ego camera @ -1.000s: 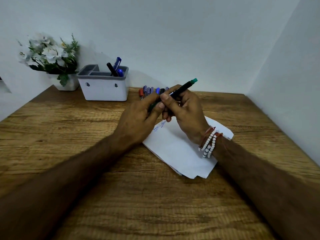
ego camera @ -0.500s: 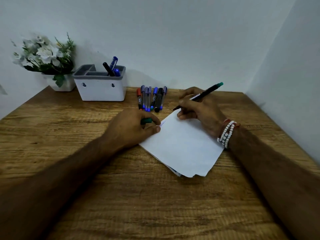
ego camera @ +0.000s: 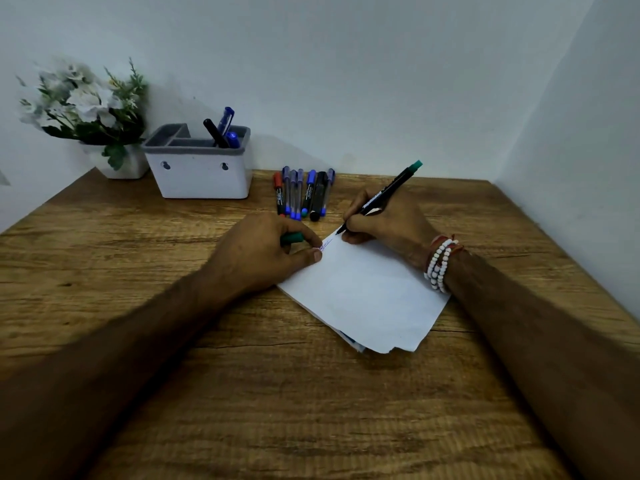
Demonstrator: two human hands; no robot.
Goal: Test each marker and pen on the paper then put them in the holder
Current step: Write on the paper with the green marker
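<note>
Both hands rest on the paper (ego camera: 367, 292); the right hand (ego camera: 384, 220) grips a green marker (ego camera: 381, 197), tip touching the far corner. The left hand (ego camera: 266, 254) curls round the green cap (ego camera: 292, 238), thumb pressing the sheet's left edge.

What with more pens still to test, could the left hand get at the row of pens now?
Likely yes: the row of pens lies just beyond the left hand, nothing between, though that hand grips a green cap.

Green cap (ego camera: 292, 238) mostly buried in my left hand (ego camera: 263, 258), print on the marker (ego camera: 391, 188) in my right hand (ego camera: 388, 225) too small to read, lower halves of stowed pens (ego camera: 221, 128) hidden inside the holder (ego camera: 204, 180), flowers (ego camera: 83, 102) blurred.
</note>
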